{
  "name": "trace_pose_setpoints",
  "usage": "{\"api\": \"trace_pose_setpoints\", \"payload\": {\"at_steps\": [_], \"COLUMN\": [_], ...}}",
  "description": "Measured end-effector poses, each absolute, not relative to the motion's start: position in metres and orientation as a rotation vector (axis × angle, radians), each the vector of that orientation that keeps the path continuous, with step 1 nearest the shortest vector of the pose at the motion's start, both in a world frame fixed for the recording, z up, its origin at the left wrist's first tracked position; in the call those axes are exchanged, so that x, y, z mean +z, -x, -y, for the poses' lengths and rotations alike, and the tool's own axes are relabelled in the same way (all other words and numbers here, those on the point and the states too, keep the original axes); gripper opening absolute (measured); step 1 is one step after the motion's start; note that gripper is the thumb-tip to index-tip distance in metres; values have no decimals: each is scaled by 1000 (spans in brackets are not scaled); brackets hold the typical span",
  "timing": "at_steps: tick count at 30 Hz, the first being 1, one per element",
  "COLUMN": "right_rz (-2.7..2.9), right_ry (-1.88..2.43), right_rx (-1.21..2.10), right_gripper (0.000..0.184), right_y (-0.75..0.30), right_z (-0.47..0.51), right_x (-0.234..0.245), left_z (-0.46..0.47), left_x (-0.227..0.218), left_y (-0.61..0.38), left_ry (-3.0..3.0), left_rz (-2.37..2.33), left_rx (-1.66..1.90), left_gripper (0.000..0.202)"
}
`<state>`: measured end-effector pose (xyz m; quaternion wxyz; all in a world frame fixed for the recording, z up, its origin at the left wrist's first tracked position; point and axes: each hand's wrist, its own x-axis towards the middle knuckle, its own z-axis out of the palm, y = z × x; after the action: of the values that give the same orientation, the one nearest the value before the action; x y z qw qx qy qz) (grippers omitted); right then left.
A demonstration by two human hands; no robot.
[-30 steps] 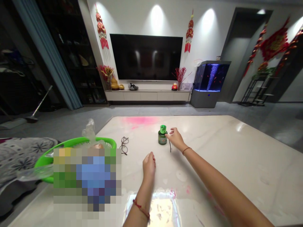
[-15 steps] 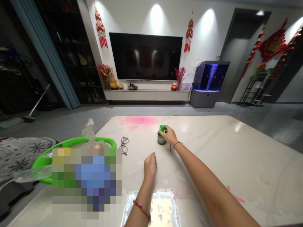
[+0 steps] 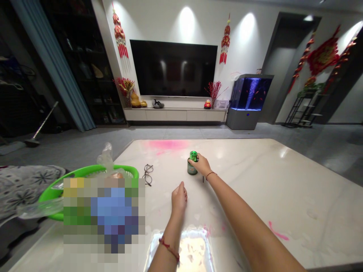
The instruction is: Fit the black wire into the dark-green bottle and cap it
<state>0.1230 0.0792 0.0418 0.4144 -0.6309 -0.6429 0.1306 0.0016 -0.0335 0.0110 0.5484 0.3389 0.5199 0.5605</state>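
A small dark green glass bottle with a bright green cap (image 3: 192, 163) stands on the far middle of the pale marble table (image 3: 241, 196). My right hand (image 3: 200, 164) is closed around its upper right side, with the fingers covering part of the bottle. My left hand (image 3: 179, 198) rests on the tabletop nearer to me, its fingers curled and holding nothing. A thin dark cord (image 3: 203, 179) lies just below my right hand. Wire-rimmed glasses (image 3: 147, 175) lie to the left of my left hand.
A bright green plastic basket (image 3: 79, 172) sits at the table's left edge, with a clear plastic bag (image 3: 106, 158) rising from it. A pixelated patch hides the area in front of it. Patterned fabric (image 3: 25, 192) lies further left. Pink stains mark the marble.
My right hand has moved from touching the bottle's side with its fingertips to closing around it. The left hand has stayed nearly still, and the whole view has drifted slightly.
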Motion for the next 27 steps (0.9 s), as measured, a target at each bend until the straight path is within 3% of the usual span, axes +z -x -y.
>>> {"api": "trace_pose_setpoints", "payload": {"at_steps": [7, 13, 27], "right_rz": [1514, 1509, 1504], "right_ry": [1483, 1374, 1372], "right_rx": [490, 454, 488], "right_gripper": [30, 56, 54], "right_y": [-120, -121, -125], "right_z": [-76, -74, -77], "right_x": [26, 15, 10], "left_z": [35, 32, 33], "left_x": [11, 8, 7], "left_y": [-3, -3, -3], "left_ry": [-866, -886, -867], "left_rz": [-1244, -1241, -1229], "left_rx": [1339, 1349, 1329], "left_gripper": [42, 41, 40]}}
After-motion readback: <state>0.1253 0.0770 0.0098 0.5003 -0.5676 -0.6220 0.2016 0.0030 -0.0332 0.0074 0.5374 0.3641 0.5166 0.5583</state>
